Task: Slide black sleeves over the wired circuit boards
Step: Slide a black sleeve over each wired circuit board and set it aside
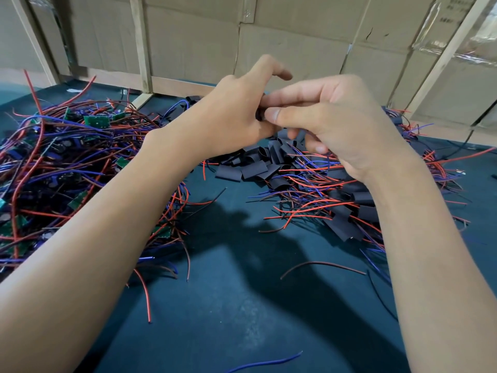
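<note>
black sleeve (260, 114) pinched by right hand (333, 125) thumb and forefinger, raised above table (242, 305) | left hand (231, 114) curled against same sleeve, grip hidden | loose sleeves (258, 162) piled below | wired circuit boards (53, 157) heaped at left

We look down on a dark teal table top (242, 319) that fills the near and middle ground — its surface is matte, and soft shadows fall across the middle. Along the far side stands a wall of brown cardboard boxes (290, 47), some taped with clear film at the right. Pale wooden battens (139, 44) cross the boxes — upright and slanted.
</note>
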